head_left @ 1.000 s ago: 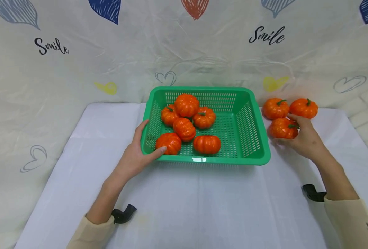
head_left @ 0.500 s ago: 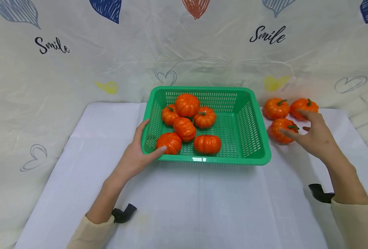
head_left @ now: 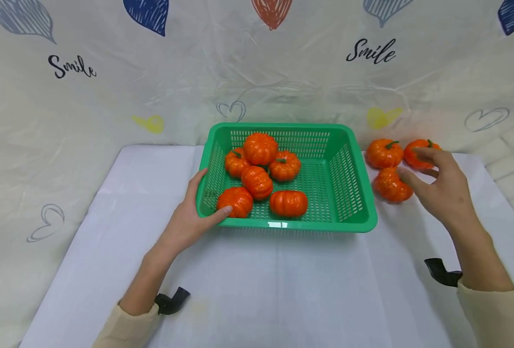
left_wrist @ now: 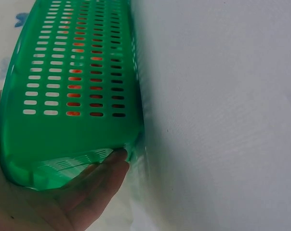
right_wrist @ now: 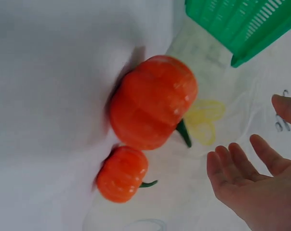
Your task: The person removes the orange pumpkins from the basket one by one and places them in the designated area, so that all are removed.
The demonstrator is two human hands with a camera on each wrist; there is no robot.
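Note:
A green slotted plastic basket (head_left: 300, 225) stands at the table's far side with several small orange pumpkins (head_left: 289, 203) in it, mostly toward its left half. My left hand (head_left: 191, 217) holds the basket's left front corner, thumb over the rim; in the left wrist view the fingers (left_wrist: 104, 180) lie along its outer wall. Right of the basket sit three more pumpkins: a near one (head_left: 390, 187), a back left one (head_left: 384, 153) and a back right one (head_left: 415, 155). Over the near and back right ones hovers my right hand (head_left: 446, 188), fingers parted, holding nothing.
A white cloth (head_left: 257, 285) covers the table. Behind it hangs a pale printed sheet (head_left: 300, 67) close to the basket's back edge. A black strap piece (head_left: 443, 272) sticks out at the right wrist, another black piece (head_left: 172, 300) at the left.
My right hand has come off the near pumpkin beside the basket, drawn back to the right and risen slightly over the pumpkins. The left hand and basket stay put.

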